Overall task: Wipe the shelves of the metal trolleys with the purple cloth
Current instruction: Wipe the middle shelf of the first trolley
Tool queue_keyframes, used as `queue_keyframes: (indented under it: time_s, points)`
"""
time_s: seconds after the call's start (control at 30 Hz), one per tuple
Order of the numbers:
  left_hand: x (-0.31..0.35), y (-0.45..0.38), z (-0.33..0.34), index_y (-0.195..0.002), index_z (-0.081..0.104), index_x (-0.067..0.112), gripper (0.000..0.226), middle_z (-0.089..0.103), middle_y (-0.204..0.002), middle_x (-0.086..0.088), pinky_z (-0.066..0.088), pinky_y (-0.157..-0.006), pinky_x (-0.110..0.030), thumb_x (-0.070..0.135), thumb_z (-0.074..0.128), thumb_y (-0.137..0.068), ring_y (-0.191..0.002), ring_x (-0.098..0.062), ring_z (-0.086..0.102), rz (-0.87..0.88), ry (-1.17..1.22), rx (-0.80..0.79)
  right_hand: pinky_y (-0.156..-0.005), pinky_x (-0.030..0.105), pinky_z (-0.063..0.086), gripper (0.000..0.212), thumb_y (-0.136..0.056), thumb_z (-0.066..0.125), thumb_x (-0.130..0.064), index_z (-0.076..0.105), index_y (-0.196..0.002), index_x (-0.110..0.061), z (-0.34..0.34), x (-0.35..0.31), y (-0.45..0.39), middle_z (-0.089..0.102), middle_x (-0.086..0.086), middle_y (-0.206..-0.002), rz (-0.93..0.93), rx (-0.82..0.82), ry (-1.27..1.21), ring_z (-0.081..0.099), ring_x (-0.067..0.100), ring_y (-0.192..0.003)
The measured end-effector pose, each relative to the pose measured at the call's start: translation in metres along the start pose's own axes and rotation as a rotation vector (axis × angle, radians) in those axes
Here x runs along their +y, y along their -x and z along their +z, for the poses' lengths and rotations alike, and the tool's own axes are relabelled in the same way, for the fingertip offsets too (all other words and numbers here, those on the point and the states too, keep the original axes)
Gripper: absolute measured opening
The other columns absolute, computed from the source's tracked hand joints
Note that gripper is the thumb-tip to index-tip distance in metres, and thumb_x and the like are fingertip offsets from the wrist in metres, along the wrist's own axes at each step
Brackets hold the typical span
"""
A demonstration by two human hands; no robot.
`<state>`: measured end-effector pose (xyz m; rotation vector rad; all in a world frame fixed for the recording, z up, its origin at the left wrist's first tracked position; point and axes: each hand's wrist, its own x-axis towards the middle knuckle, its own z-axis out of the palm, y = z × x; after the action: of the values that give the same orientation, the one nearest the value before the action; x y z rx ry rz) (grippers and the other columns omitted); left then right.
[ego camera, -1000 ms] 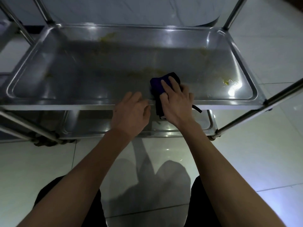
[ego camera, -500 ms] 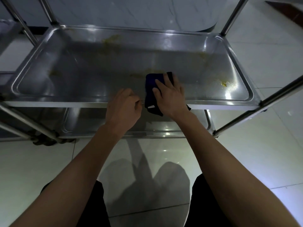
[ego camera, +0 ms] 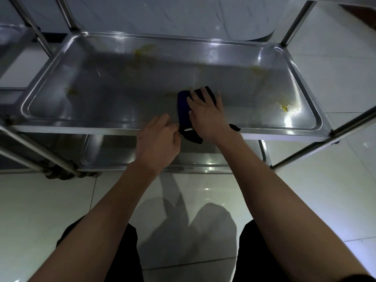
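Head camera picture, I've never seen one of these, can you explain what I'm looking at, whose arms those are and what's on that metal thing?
The camera sits on a person's head and looks down, so both arms are that person's own. In front is a metal trolley; its upper shelf is a shallow steel tray with yellowish smears near its right end and fainter ones further back. The right hand presses flat on a folded purple cloth lying on that shelf, partly hanging over the near edge. The left hand, fingers curled, rests at the shelf's near edge beside the cloth. A lower shelf shows underneath, above a pale tiled floor.

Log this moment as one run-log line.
right hand presses purple cloth on top shelf | left hand at front rim | yellow stains remain
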<state>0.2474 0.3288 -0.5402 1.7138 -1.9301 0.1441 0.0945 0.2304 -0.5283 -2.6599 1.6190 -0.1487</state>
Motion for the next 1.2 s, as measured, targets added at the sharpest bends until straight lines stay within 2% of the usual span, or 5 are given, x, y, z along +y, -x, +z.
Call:
queue_keyframes:
  time_s: [0.27, 0.47, 0.7, 0.9, 1.2]
  points:
    - [-0.001, 0.009, 0.006, -0.093, 0.072, 0.008, 0.031, 0.059, -0.093, -0.006, 0.046, -0.059, -0.033, 0.022, 0.045, -0.087, -0.088, -0.026, 0.058, 0.041, -0.012, -0.007, -0.124, 0.046, 0.000, 0.056, -0.108, 0.025, -0.031, 0.013, -0.160, -0.014, 0.005, -0.012, 0.009, 0.007, 0.001, -0.169, 0.033, -0.043, -0.181, 0.000, 0.019, -0.155]
    - [0.005, 0.010, 0.001, -0.112, 0.072, 0.010, 0.028, 0.061, -0.107, -0.006, 0.055, -0.073, -0.041, 0.017, 0.056, -0.089, -0.102, -0.026, 0.058, -0.002, -0.052, -0.100, -0.124, 0.048, -0.001, 0.057, -0.108, 0.023, -0.035, 0.013, -0.161, -0.018, 0.001, 0.006, 0.018, 0.004, -0.002, -0.169, 0.031, -0.067, -0.204, -0.004, 0.020, -0.155]
    - [0.057, -0.019, 0.006, -0.099, 0.069, 0.015, 0.021, 0.061, -0.101, -0.006, 0.046, -0.083, -0.042, 0.024, 0.051, -0.092, -0.096, -0.026, 0.055, 0.023, -0.090, -0.168, -0.123, 0.046, 0.001, 0.055, -0.108, 0.025, -0.034, 0.016, -0.161, -0.018, -0.006, 0.063, 0.046, 0.007, -0.001, -0.169, 0.118, -0.041, -0.204, -0.001, 0.021, -0.155]
    - [0.116, -0.036, 0.031, -0.090, 0.071, 0.012, 0.023, 0.061, -0.095, -0.006, 0.046, -0.078, -0.039, 0.022, 0.050, -0.093, -0.095, -0.024, 0.056, 0.036, 0.013, -0.256, -0.123, 0.047, 0.004, 0.056, -0.109, 0.020, -0.040, 0.015, -0.161, -0.018, -0.013, 0.127, 0.077, 0.008, -0.001, -0.169, 0.227, -0.033, -0.163, 0.000, 0.022, -0.155]
    - [0.119, -0.047, 0.036, -0.091, 0.074, 0.016, 0.030, 0.066, -0.095, -0.003, 0.047, -0.073, -0.036, 0.026, 0.046, -0.092, -0.087, -0.027, 0.063, -0.065, -0.053, -0.279, -0.122, 0.054, 0.010, 0.056, -0.107, 0.021, -0.032, 0.015, -0.160, -0.015, -0.034, 0.228, 0.118, 0.008, 0.003, -0.169, 0.516, -0.060, -0.127, 0.002, 0.026, -0.155]
